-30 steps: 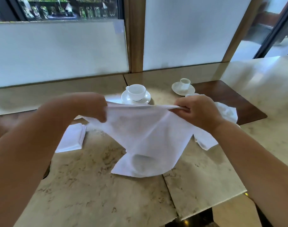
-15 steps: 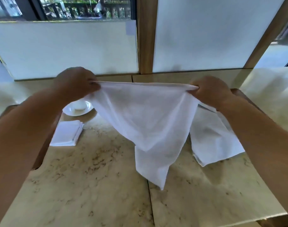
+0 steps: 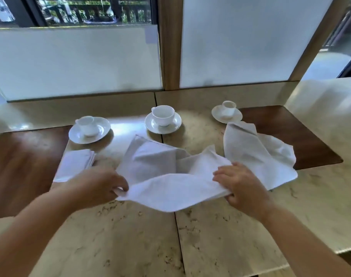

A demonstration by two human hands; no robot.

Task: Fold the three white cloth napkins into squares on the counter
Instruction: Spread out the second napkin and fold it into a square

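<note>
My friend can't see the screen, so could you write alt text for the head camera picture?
Two bare hands, the left hand and right hand, each pinch an end of a white napkin half spread on a marble counter. A folded napkin lies to the left, a crumpled napkin to the right, with three white cups on saucers behind.

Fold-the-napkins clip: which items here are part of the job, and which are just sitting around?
Part of the job:
- middle napkin, gripped by left hand and right hand
- folded napkin
- loose napkin
- counter

Just sitting around:
- left cup and saucer
- centre cup and saucer
- right cup and saucer
</note>
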